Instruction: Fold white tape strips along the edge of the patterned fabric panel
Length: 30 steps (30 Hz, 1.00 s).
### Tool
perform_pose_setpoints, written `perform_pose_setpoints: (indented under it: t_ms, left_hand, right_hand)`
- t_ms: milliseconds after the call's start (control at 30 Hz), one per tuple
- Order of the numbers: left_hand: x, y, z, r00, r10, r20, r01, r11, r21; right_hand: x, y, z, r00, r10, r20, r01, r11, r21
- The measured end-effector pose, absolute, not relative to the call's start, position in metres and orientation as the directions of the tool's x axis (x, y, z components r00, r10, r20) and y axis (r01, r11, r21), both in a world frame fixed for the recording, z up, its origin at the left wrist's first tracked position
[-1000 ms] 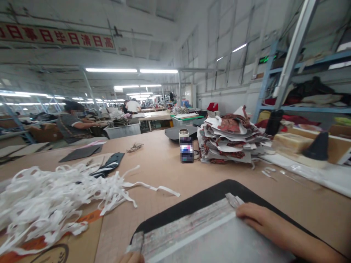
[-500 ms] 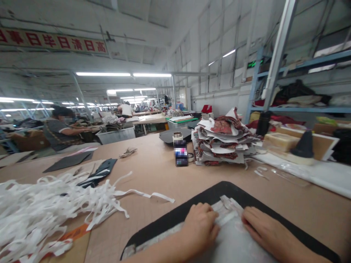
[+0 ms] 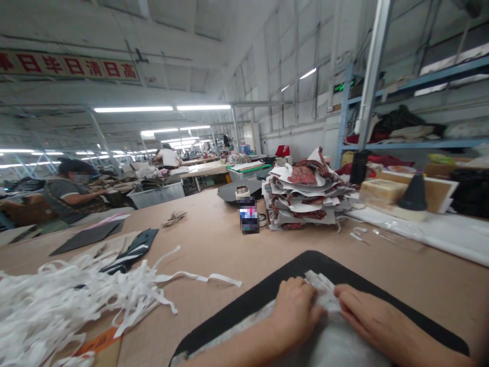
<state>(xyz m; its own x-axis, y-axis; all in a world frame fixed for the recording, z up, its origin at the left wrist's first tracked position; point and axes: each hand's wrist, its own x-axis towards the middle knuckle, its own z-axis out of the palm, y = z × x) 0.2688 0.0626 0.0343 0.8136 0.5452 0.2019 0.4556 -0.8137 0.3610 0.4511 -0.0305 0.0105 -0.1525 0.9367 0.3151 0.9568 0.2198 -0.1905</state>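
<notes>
L hand [image 3: 297, 310] hides some cloth [image 3: 334, 339] (btm cropped).

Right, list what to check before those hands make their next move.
1. Left hand on the thin whitish-grey fabric piece: ok.
2. Right hand on it too: ok.
3. Flat black board with rounded corners under the fabric piece: ok.
4. Tangled narrow white fabric strips apart from the board: ok.
5. Tall, pale-topped cylindrical bottle upright, off the board: ok.
6. Fabric piece smooth beneath the hands: cannot tell, hidden.
</notes>
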Motion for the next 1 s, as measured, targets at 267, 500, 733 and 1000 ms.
perform_pose_setpoints:
  t_ms: [267, 500, 733, 1000]
  left_hand:
    - [0.280, 0.070, 0.032, 0.768, 0.619, 0.161, 0.516, -0.749, 0.416]
    - [0.281, 0.060, 0.025, 0.860, 0.478, 0.181, 0.442, -0.873, 0.205]
    - [0.274, 0.043, 0.028, 0.909, 0.399, 0.124, 0.402, -0.916, 0.004]
    - [0.238, 0.038, 0.034, 0.894, 0.444, 0.061, 0.447, -0.893, -0.058]
  right_hand:
    - [0.445, -0.016, 0.027, -0.120, 0.865, 0.488, 0.935, 0.264, -0.237]
    - [0.438, -0.011, 0.015, -0.185, 0.907, 0.379, 0.928, 0.289, -0.236]
    - [0.449, -0.009, 0.017, -0.283, 0.908, 0.310, 0.890, 0.369, -0.268]
    - [0.443, -0.017, 0.023, -0.299, 0.932, 0.204, 0.917, 0.340, -0.211]
